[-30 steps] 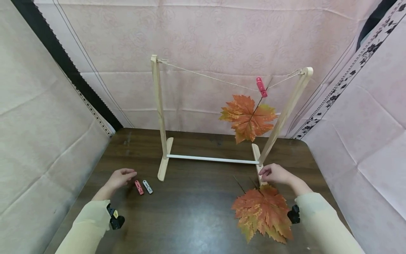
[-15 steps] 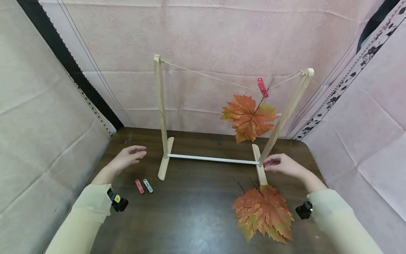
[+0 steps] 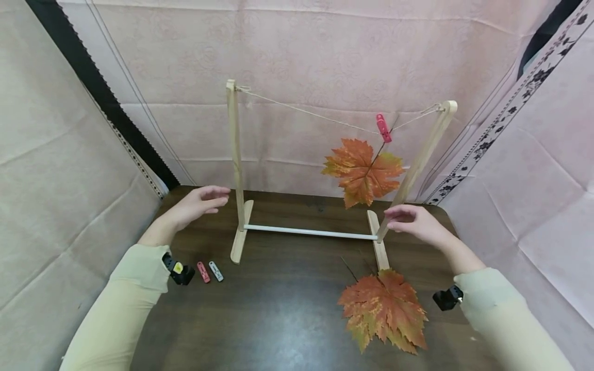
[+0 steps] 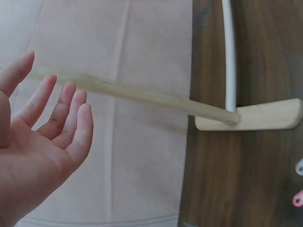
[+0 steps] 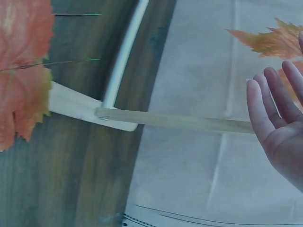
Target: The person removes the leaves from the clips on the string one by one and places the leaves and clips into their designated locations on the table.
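My left hand [image 3: 197,207], fingers loosely extended, is raised beside the left post [image 3: 234,149] of a wooden stand. In the left wrist view the same hand [image 4: 49,137] holds nothing. Near the right post [image 3: 424,149] is my right hand [image 3: 414,224], with relaxed fingers and nothing in its grasp; the right wrist view shows its palm [image 5: 284,125]. A string [image 3: 301,110] joins the post tops. On it, a red clothespin [image 3: 383,128] grips the stem of an orange maple leaf [image 3: 364,172], which hangs near the right post.
Overlapping maple leaves [image 3: 384,312] lie on the dark wooden table [image 3: 278,319] at front right, stems pointing away. A pink clothespin [image 3: 203,272] and a pale blue one [image 3: 215,271] lie at left. A white rod [image 3: 311,233] links the stand's feet. Pale cloth [image 3: 301,56] surrounds the table.
Both hands have risen away from the table toward the stand's posts: the left from beside the two loose clothespins, the right from above the leaf stems. Clothespins and leaves stay put.
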A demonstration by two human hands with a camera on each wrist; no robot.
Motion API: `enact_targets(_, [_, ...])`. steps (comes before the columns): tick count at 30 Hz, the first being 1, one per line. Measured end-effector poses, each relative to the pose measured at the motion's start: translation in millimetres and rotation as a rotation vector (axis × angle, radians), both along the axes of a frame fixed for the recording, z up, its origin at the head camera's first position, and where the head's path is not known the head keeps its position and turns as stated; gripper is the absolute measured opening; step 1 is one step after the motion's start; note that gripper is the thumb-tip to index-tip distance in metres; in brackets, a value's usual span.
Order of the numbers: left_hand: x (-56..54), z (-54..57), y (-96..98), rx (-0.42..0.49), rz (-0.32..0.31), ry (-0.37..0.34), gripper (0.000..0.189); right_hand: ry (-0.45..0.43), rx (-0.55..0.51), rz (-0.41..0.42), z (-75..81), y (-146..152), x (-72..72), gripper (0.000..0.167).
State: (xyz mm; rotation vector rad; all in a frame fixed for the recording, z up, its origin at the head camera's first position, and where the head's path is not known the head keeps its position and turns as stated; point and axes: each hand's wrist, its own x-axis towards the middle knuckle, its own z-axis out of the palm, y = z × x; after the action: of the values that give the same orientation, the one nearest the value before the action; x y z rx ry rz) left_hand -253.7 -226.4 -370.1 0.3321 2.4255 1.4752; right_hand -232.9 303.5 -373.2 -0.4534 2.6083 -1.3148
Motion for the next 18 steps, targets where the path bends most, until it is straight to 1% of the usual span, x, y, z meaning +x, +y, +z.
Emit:
enact_targets(2, [-3.6,5.5,5.6,0.004,-0.011,0.005,0.051,0.027,-0.015,-0.016,7.4,1,0.2,0.04])
enact_targets(4, [-7.0,10.3,11.3,0.015,-0.025,0.003,0.051,0.056,-0.046,-0.024,13.7,1,-0.3,0.037])
enact_targets(7, [-11.0,17.7,20.6,0.016,-0.045,0.013,0.049,0.091,-0.116,-0.016,21.9,2,-2.3,0.027])
enact_targets(10, [-14.4,25.5,31.1,0.025,-0.067,0.028,0.047,0.11,-0.169,-0.003,30.7,1,-4.2,0.025])
enact_targets(12, [-16.7,30.7,38.4,0.029,-0.079,0.04,0.046,0.129,-0.168,-0.008,37.6,-1,-5.2,0.027])
enact_targets(15, [-19.1,39.7,49.9,0.035,-0.097,0.059,0.046,0.175,-0.125,-0.042,49.1,-5,-6.1,0.038])
enact_targets(18, [-20.6,49.6,60.8,0.055,-0.119,0.079,0.046,0.205,-0.097,-0.08,59.8,-11,-7.3,0.041])
